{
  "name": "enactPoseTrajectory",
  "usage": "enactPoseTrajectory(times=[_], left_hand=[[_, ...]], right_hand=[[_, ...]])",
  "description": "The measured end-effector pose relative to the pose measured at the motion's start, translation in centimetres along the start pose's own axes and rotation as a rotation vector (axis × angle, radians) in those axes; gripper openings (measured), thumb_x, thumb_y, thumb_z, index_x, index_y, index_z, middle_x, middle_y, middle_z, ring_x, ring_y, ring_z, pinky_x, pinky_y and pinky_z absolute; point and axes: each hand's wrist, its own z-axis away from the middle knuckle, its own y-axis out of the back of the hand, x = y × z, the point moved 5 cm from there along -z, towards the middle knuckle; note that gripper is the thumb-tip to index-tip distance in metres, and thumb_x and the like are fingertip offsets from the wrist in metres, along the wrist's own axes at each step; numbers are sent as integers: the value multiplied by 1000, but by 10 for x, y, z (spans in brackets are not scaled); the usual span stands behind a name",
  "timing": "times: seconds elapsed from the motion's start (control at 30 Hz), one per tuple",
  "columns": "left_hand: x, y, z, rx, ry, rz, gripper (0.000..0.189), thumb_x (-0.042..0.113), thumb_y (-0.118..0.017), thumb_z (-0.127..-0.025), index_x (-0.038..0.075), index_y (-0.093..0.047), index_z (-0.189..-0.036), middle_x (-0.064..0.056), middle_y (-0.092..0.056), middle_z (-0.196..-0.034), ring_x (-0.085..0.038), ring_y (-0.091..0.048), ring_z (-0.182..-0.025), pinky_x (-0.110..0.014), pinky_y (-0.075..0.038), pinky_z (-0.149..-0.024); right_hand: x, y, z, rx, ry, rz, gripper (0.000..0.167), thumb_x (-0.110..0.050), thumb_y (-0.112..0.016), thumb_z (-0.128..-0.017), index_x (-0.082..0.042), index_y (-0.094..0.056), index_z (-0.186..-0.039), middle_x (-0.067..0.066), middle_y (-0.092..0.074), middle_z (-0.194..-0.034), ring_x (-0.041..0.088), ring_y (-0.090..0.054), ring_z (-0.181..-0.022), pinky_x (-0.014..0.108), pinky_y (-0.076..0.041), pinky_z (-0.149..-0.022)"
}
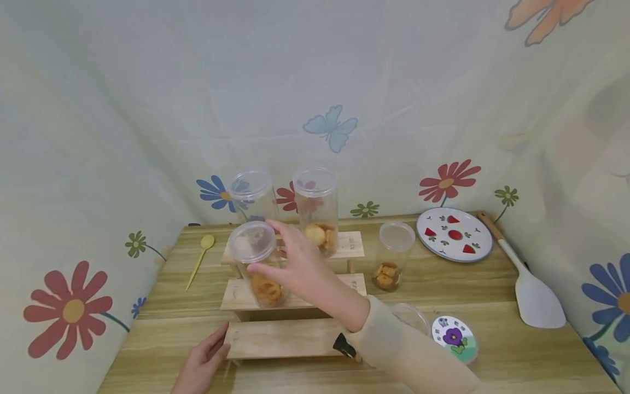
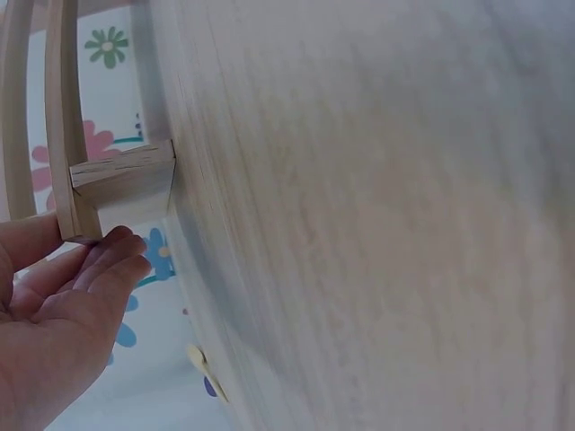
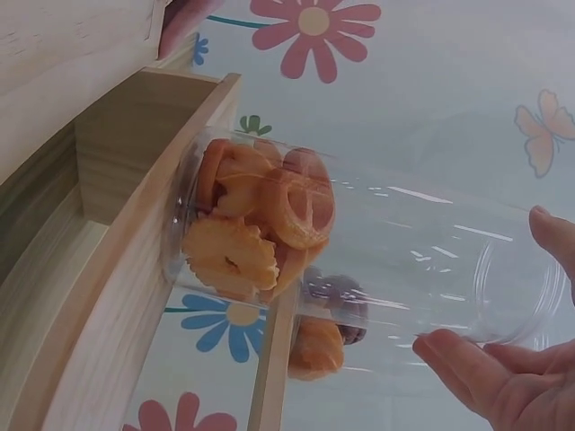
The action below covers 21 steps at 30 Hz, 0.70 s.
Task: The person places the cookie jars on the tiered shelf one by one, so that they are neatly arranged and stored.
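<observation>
My right hand grips a clear lidded jar near its top, thumb on one side and fingers on the other. In the right wrist view, wheel-shaped orange snacks lie at the bottom of that jar. The jar stands on the middle step of a three-step wooden rack. At the rack's lowest step, my left hand holds the left end; the left wrist view shows thumb and fingers about the board's corner. Two taller clear jars, a left one and a right one, stand on the top step.
Right of the rack stands a smaller jar with brown snacks. In front of it lie a clear round lid and a flower-printed disc. A watermelon-patterned plate and a white spatula lie far right, a yellow spoon left.
</observation>
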Motion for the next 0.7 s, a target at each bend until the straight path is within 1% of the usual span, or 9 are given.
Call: enactPoseTrajectory(times=[0.07, 0.23, 0.3, 0.47, 0.57, 0.7], left_hand=[[0, 0, -1, -1, 9, -5, 49, 10, -57, -98, -11, -41, -139, -24, -41, -143, -31, -44, -125, -16, -43, -92], [0, 0, -2, -11, 29, -3, 49, 11, -57, -98, -10, -40, -140, -24, -41, -143, -32, -44, -126, -19, -43, -93], [1, 0, -2, -11, 13, 2, 49, 9, -57, -98, -11, -40, -139, -25, -41, -142, -33, -44, -126, -20, -44, -93], [2, -1, 0, -2, -19, 8, 48, 7, -58, -97, -13, -41, -138, -27, -42, -141, -33, -44, -124, -16, -43, -92], [2, -1, 0, 4, -34, 1, 48, 6, -58, -97, -13, -42, -137, -27, -42, -140, -34, -45, -123, -15, -43, -90], [3, 0, 1, 14, -44, -7, 47, 6, -58, -96, -14, -43, -136, -28, -44, -139, -34, -46, -121, -15, -44, -89]], right_hand=[[0, 0, 0, 4, 3, 9, 87, -61, -68, -78, -18, -36, -147, 0, -50, -133, 13, -55, -107, 26, -50, -86], [0, -1, -1, 7, 6, 31, 87, -62, -66, -79, -17, -36, -147, 0, -50, -133, 14, -55, -107, 27, -51, -85], [0, -1, -1, -2, -1, 41, 88, -62, -65, -79, -17, -35, -147, 0, -50, -132, 13, -54, -106, 27, -51, -85], [-2, -1, 0, -16, -2, 70, 88, -61, -65, -81, -17, -32, -149, 1, -50, -129, 15, -54, -105, 29, -51, -84], [-3, -1, 0, -8, 16, 90, 90, -60, -65, -82, -15, -29, -150, 3, -48, -131, 17, -51, -111, 33, -49, -89], [-4, 0, 2, 8, 34, 103, 94, -61, -65, -82, -14, -23, -152, 5, -39, -142, 16, -42, -125, 38, -43, -99]])
